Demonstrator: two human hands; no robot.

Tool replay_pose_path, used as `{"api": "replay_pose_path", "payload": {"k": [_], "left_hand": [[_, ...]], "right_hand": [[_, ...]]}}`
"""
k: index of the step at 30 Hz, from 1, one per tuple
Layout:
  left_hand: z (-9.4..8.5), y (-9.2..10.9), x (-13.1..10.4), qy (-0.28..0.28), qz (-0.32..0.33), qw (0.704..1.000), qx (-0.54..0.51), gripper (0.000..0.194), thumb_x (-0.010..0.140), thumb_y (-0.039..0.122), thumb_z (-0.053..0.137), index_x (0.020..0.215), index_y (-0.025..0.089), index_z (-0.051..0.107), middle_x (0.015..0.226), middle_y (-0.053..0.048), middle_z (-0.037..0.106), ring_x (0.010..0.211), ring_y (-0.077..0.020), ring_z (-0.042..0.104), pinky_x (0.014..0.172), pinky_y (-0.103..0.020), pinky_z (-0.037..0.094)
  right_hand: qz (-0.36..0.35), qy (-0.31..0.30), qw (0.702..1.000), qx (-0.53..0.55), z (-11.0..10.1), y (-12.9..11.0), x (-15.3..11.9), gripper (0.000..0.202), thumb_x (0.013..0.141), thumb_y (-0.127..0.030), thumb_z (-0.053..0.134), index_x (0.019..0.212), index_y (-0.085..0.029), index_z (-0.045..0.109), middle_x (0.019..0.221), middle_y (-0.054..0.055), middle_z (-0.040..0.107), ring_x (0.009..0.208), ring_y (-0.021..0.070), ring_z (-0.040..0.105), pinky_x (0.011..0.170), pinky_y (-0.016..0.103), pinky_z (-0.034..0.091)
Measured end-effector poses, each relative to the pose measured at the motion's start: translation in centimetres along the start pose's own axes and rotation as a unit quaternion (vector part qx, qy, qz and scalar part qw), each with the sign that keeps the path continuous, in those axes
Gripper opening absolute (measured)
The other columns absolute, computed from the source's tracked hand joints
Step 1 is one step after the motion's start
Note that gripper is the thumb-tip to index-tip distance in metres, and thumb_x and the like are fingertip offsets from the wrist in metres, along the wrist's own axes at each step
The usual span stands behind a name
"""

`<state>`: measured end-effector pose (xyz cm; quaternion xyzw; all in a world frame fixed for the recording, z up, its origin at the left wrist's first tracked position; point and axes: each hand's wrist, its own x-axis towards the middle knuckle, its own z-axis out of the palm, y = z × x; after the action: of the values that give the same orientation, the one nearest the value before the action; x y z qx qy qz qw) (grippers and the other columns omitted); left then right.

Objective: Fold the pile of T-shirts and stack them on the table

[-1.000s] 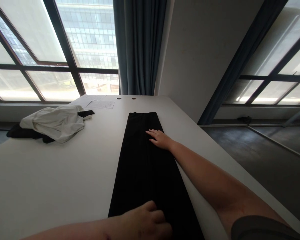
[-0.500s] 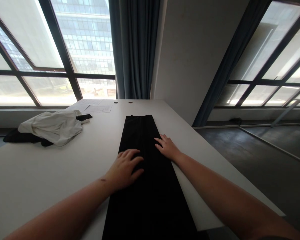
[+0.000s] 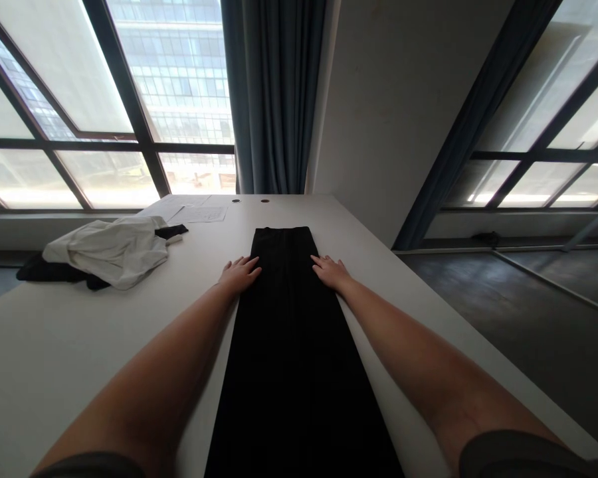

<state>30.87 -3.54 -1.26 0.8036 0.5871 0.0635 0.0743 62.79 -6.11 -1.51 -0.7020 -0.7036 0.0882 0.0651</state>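
Note:
A long black garment (image 3: 294, 358) lies flat down the white table, its straight waistband end pointing away from me. Whether it is trousers or a long skirt I cannot tell. On its left edge, close to the far end, rests my left hand (image 3: 239, 274), open, with fingers spread and the fingertips on the cloth. Across from it, my right hand (image 3: 331, 271) lies open on the right edge, its fingers also touching the cloth. Neither hand grips anything. The near end of the garment runs out of the bottom of the view.
The white table (image 3: 179, 345) reaches to a blue curtain (image 3: 274, 99). At its left lies a crumpled white cloth (image 3: 109, 252) over a black one (image 3: 50, 269). Paper sheets (image 3: 199, 214) and two round holes are at the far end. Grey floor (image 3: 518, 332) is to the right.
My left hand has moved forward and left, from the middle of the black garment to its left edge near the far end. My right hand has stayed near the right edge.

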Motion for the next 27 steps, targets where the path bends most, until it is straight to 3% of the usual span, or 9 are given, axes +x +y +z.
{"api": "replay_pose_path", "payload": {"k": [6, 11, 18, 23, 27], "left_hand": [[0.6, -0.6, 2.6, -0.019, 0.013, 1.000, 0.020, 0.066, 0.109, 0.048, 0.025, 0.170, 0.023, 0.028, 0.176, -0.010, 0.028, 0.164, -0.0270, 0.018, 0.131, -0.058, 0.014], [0.8, -1.2, 4.6, -0.008, 0.013, 0.999, 0.028, 0.065, 0.109, 0.049, 0.022, 0.170, 0.024, 0.027, 0.176, -0.012, 0.026, 0.164, -0.0311, 0.018, 0.128, -0.063, 0.017], [0.7, -2.5, 9.7, 0.003, -0.002, 0.999, 0.037, 0.064, 0.109, 0.053, 0.026, 0.169, 0.029, 0.030, 0.176, -0.010, 0.027, 0.163, -0.0328, 0.020, 0.127, -0.063, 0.019], [0.4, -3.1, 13.5, -0.001, -0.015, 0.999, 0.029, 0.065, 0.110, 0.047, 0.021, 0.170, 0.022, 0.027, 0.177, -0.012, 0.024, 0.164, -0.0303, 0.019, 0.128, -0.063, 0.017], [0.2, -3.4, 15.2, 0.016, -0.022, 0.999, 0.016, 0.070, 0.108, 0.057, 0.025, 0.169, 0.021, 0.031, 0.179, -0.012, 0.016, 0.164, -0.0330, 0.016, 0.130, -0.060, 0.017]], "right_hand": [[0.000, 0.006, 1.000, 0.005, 0.1, 0.3, 2.5, 0.061, 0.109, -0.030, 0.024, 0.169, -0.027, 0.034, 0.172, 0.006, 0.037, 0.162, 0.0282, 0.025, 0.129, 0.061, 0.016], [0.002, 0.020, 1.000, 0.012, 0.1, 0.1, 5.2, 0.062, 0.108, -0.029, 0.024, 0.168, -0.025, 0.037, 0.170, 0.008, 0.040, 0.161, 0.0296, 0.027, 0.129, 0.062, 0.018], [0.014, 0.035, 0.999, 0.028, 0.5, -0.4, 10.1, 0.064, 0.105, -0.027, 0.024, 0.168, -0.022, 0.037, 0.171, 0.010, 0.039, 0.161, 0.0326, 0.027, 0.128, 0.064, 0.018], [0.015, 0.045, 0.998, 0.037, 0.9, -0.2, 12.9, 0.064, 0.104, -0.026, 0.027, 0.167, -0.023, 0.040, 0.170, 0.009, 0.041, 0.160, 0.0339, 0.030, 0.128, 0.066, 0.017], [0.007, 0.069, 0.997, 0.044, 0.5, 0.5, 14.6, 0.060, 0.104, -0.031, 0.037, 0.162, -0.023, 0.048, 0.174, 0.010, 0.033, 0.159, 0.0341, 0.030, 0.129, 0.062, 0.022]]}}
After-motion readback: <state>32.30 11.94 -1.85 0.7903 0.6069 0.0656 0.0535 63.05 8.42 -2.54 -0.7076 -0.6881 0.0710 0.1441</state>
